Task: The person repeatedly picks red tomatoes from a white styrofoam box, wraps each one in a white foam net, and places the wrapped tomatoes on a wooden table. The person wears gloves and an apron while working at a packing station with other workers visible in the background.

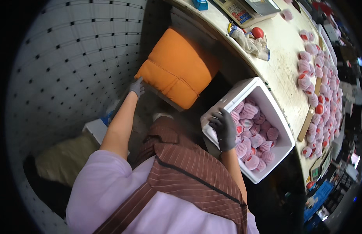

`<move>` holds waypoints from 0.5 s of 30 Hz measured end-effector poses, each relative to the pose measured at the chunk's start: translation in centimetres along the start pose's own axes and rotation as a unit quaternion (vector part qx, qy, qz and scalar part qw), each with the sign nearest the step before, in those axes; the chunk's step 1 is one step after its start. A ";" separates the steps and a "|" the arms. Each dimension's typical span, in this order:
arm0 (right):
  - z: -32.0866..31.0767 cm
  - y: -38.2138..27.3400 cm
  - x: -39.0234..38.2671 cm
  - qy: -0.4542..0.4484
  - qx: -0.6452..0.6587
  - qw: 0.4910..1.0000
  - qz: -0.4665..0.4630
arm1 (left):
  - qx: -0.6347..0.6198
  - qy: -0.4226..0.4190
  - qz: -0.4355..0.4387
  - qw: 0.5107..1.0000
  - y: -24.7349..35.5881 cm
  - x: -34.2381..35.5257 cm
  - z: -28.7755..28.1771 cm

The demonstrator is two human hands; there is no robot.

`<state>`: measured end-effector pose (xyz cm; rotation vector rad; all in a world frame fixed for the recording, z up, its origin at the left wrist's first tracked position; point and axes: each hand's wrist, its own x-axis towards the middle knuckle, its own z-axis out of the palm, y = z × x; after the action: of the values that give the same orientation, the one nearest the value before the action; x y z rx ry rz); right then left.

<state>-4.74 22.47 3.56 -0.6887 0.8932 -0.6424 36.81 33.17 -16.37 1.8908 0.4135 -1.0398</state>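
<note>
My left hand (137, 89), in a grey glove, is at the near left corner of an orange padded seat cushion (176, 66). Its fingers are drawn together on that corner. On the right, a white foam box (276, 151) stands against the table edge, filled with fruits in pink foam nets (254, 134); a little red skin shows between some of them. My gloved right hand (224, 128) lies over the box's left rim, fingers bent around it. Its thumb is partly hidden.
A pale table (280, 74) curves along the right, bearing many netted fruits (321, 105), a scale (243, 11), cloth gloves (251, 43) and a bare red fruit (257, 32). A grey wall covering (83, 50) with black dots rises at left. A beige sack (67, 160) lies low left.
</note>
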 end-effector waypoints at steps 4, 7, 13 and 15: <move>6.5 7.3 5.1 0.110 0.012 0.982 0.156 | 0.192 0.224 0.142 0.945 0.6 5.5 1.8; 3.8 17.8 10.0 0.220 -0.068 0.962 0.150 | 0.396 0.120 0.302 0.859 4.6 3.6 2.9; 0.7 22.6 15.7 0.342 -0.321 0.856 0.219 | 0.538 -0.142 0.295 0.777 9.3 6.2 5.2; 0.4 24.2 17.4 0.338 -0.276 0.878 0.196 | 0.543 -0.143 0.308 0.768 8.7 8.9 5.2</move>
<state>8.98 24.55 -22.84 -0.7603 1.8632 -0.2397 45.11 23.09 -19.86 2.4634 -1.1949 -1.1424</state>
